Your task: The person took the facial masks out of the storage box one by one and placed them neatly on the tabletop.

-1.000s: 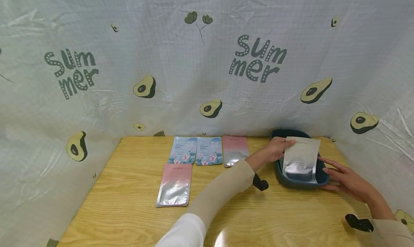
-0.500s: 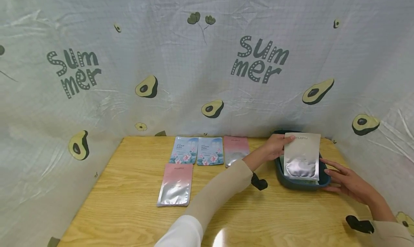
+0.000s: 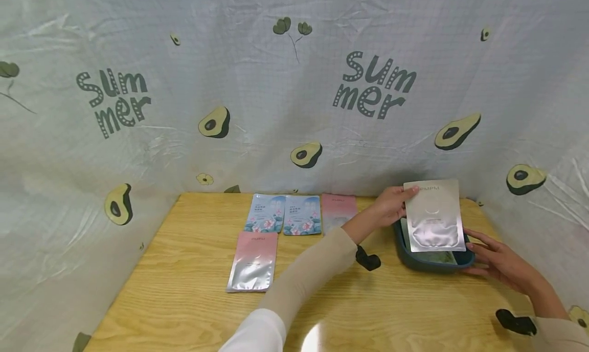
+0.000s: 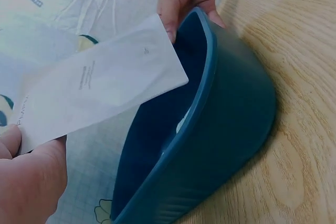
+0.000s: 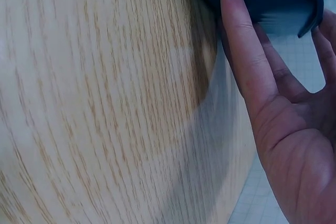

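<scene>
Pale silver packet (image 3: 434,219) hangs tilted over the opening of the blue bin (image 3: 428,265), pinched near its upper left corner by the left hand (image 3: 391,206). Extended, spread fingers of the right hand (image 3: 503,266) touch the bin's right side. Two blue flowered packets (image 3: 302,216) and two pink packets (image 3: 252,262) lie on the counter (image 3: 363,311) to the left.
</scene>
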Demonstrator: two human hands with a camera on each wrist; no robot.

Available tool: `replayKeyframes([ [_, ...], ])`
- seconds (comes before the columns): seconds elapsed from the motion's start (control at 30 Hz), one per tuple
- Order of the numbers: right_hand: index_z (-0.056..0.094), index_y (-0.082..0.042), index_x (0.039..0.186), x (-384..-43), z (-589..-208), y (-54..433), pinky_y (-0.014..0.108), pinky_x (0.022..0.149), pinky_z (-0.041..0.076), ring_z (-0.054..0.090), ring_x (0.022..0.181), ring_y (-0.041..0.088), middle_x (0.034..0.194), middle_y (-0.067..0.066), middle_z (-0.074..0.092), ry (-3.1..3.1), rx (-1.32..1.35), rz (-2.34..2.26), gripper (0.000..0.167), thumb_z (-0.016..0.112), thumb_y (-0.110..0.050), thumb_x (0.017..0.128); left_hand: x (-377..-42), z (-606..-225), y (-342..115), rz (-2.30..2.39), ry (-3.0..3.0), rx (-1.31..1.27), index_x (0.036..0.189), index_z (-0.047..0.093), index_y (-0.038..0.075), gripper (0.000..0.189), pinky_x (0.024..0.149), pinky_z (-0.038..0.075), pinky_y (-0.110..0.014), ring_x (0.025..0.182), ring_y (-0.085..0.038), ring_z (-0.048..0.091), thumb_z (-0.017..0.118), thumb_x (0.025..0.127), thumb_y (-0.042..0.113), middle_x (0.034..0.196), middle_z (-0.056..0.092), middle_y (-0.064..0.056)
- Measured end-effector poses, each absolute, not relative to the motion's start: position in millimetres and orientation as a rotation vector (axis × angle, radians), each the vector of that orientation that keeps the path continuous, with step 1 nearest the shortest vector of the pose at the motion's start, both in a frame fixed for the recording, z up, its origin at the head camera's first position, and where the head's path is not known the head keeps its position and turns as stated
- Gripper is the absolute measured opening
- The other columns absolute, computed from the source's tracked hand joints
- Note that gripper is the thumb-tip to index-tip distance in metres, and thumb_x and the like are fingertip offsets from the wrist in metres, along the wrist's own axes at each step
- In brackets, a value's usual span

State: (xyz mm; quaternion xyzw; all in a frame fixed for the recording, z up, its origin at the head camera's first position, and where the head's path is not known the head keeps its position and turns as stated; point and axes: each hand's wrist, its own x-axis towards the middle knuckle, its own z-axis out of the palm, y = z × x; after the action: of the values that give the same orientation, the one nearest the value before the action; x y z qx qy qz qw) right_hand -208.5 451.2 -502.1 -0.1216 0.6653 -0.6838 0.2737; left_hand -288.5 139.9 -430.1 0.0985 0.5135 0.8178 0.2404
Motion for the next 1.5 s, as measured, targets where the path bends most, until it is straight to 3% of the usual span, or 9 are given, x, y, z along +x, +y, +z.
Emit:
replayKeyframes([
  [0.2,0.046,-0.046,0.145,-210,-502,452,0.051,0.092,0.055,0.069,0.111,0.022,0.126,-0.011,0.062,1.791,-0.327,-1.834,0.048,0.035,-0.013,0.113,-290,-426,132,2.309,1.296,0.228,0.133,0.059,-0.010,0.036,0.110,0.044,-0.047,0.118,-0.024,0.062,0.051,0.108,0.015,0.135,0.063,-0.021],
  [0.67,0.018,-0.032,0.164,-210,-501,447,0.050,0.093,0.056,0.066,0.112,0.017,0.129,-0.018,0.041,2.027,-0.182,-1.660,0.057,0.040,-0.023,0.113,-297,-424,91,2.340,1.284,0.223,0.135,0.057,-0.011,0.038,0.109,0.044,-0.042,0.124,-0.026,0.061,0.048,0.109,0.016,0.138,0.060,-0.022],
  [0.8,0.018,-0.032,0.164,-209,-503,446,0.049,0.092,0.056,0.067,0.111,0.017,0.144,0.008,0.035,2.035,-0.190,-1.658,0.056,0.039,-0.022,0.113,-297,-423,77,2.358,1.277,0.204,0.137,0.055,-0.010,0.038,0.110,0.042,-0.044,0.131,-0.031,0.055,0.048,0.109,0.015,0.139,0.058,-0.024],
  [0.87,0.017,-0.033,0.164,-208,-503,445,0.048,0.092,0.056,0.067,0.110,0.015,0.152,0.025,0.019,2.036,-0.183,-1.660,0.056,0.039,-0.023,0.113,-297,-422,69,2.357,1.300,0.203,0.137,0.055,-0.009,0.038,0.109,0.043,-0.043,0.132,-0.032,0.054,0.048,0.109,0.016,0.140,0.058,-0.024],
  [0.97,0.016,-0.034,0.164,-209,-502,444,0.048,0.091,0.057,0.067,0.109,0.015,0.155,0.034,0.002,2.041,-0.162,-1.663,0.057,0.040,-0.025,0.113,-298,-420,57,2.337,1.340,0.221,0.139,0.053,-0.008,0.039,0.108,0.045,-0.041,0.132,-0.031,0.055,0.047,0.110,0.018,0.141,0.057,-0.024],
  [1.1,0.021,-0.036,0.163,-210,-501,445,0.048,0.091,0.057,0.068,0.110,0.020,0.144,0.008,0.039,2.017,-0.165,-1.676,0.055,0.040,-0.023,0.113,-299,-417,39,2.297,1.386,0.261,0.142,0.051,-0.007,0.042,0.107,0.046,-0.039,0.131,-0.029,0.056,0.044,0.111,0.020,0.144,0.054,-0.024],
  [1.2,0.024,-0.036,0.162,-210,-501,448,0.049,0.092,0.056,0.068,0.111,0.022,0.129,-0.018,0.048,1.944,-0.209,-1.717,0.053,0.038,-0.019,0.113,-300,-414,25,2.278,1.413,0.259,0.142,0.050,-0.008,0.043,0.105,0.049,-0.038,0.125,-0.027,0.060,0.044,0.111,0.020,0.144,0.054,-0.025],
  [1.4,0.023,-0.034,0.162,-211,-499,449,0.049,0.091,0.057,0.068,0.111,0.021,0.127,-0.021,0.050,1.903,-0.248,-1.755,0.054,0.037,-0.016,0.113,-304,-411,-2,2.262,1.496,0.217,0.139,0.053,-0.010,0.043,0.083,0.058,-0.027,0.093,-0.013,0.070,0.048,0.109,0.020,0.140,0.057,-0.026],
  [1.5,0.022,-0.033,0.163,-211,-499,448,0.048,0.090,0.057,0.069,0.110,0.020,0.126,-0.020,0.051,1.946,-0.228,-1.741,0.055,0.038,-0.017,0.113,-306,-411,-15,2.235,1.547,0.214,0.140,0.054,-0.008,0.042,0.076,0.057,-0.024,0.088,-0.011,0.069,0.047,0.110,0.020,0.138,0.058,-0.025],
])
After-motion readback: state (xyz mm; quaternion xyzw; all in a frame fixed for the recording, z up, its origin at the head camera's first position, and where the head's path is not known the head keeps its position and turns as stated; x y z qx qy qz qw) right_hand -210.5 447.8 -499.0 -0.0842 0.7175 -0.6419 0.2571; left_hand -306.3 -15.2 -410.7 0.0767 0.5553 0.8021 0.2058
